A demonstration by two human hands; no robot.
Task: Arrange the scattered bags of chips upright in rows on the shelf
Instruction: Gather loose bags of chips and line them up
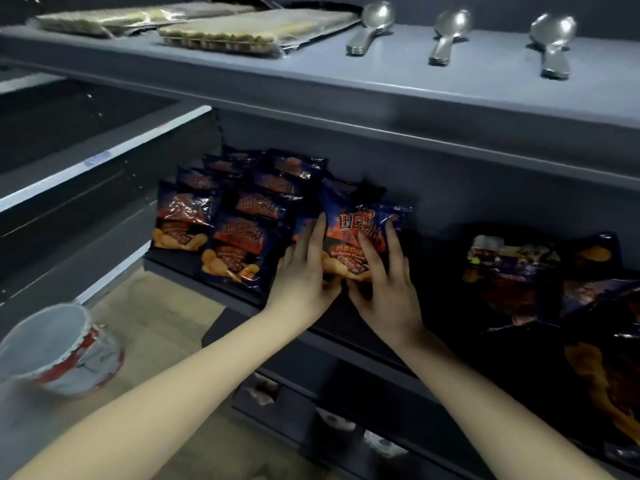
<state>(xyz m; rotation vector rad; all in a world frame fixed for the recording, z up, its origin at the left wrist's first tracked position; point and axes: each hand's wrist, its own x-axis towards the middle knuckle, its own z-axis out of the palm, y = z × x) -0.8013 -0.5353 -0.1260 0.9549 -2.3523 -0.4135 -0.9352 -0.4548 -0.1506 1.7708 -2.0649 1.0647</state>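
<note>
A dark blue barbecue chip bag (349,233) stands upright on the dark middle shelf (408,344), to the right of two rows of the same upright bags (239,216). My left hand (304,275) lies against the bag's left side with straight fingers. My right hand (384,282) presses its front and right side, fingers spread and straight. Both thumbs meet at the bag's bottom edge. Several loose bags (519,278) lie flat in the shadow at the shelf's right end.
The grey upper shelf (346,88) overhangs the bags and carries flat wrapped packs (249,32) and three stacks of metal spoons (446,32). A white and red bucket (59,348) stands on the floor at lower left. Lower shelves hold small items.
</note>
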